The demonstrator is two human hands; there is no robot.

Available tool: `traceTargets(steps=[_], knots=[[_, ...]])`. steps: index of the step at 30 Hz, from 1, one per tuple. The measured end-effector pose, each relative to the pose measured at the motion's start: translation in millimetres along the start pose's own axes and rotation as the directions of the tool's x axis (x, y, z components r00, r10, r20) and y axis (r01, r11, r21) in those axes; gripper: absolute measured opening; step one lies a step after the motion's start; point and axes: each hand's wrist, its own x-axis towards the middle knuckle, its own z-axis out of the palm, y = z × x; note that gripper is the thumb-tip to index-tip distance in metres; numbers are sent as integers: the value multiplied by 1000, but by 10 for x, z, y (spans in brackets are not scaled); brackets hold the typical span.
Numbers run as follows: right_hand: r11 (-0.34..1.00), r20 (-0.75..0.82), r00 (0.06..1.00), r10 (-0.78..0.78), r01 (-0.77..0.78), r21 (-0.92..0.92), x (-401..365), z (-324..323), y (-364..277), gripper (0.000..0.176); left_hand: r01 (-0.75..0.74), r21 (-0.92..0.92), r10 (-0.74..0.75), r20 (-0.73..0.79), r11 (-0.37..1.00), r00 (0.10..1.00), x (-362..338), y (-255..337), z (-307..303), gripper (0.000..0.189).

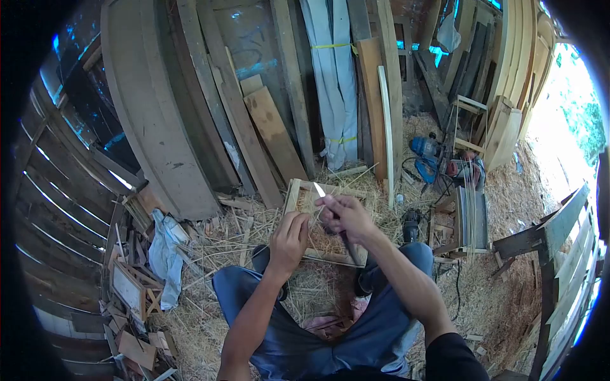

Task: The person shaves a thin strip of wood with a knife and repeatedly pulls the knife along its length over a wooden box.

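A knife (320, 190) with a bright, pointed blade is in my right hand (346, 219), its blade pointing up and left and its dark handle running down below the fist. Close by on the left, my left hand (290, 238) has its fingers curled together; what they hold, if anything, is too small to make out. Both hands are above a wooden frame (333, 257) that lies on the straw-covered floor between my knees. Thin strips and shavings lie in and around the frame.
Long boards (276, 130) and a wrapped bundle (337, 82) lean against the wall ahead. Blue power tools (424, 147) and a rack of thin strips (471, 216) stand at the right. Wood scraps (136, 349) and a pale sack (166, 254) lie at the left.
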Motion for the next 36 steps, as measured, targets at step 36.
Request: traceTargets(steps=[36], knots=[[961, -524, 813, -254, 152, -231, -139, -988, -582, 33, 121, 9, -120, -51, 993, 991, -44, -369, -408, 9]])
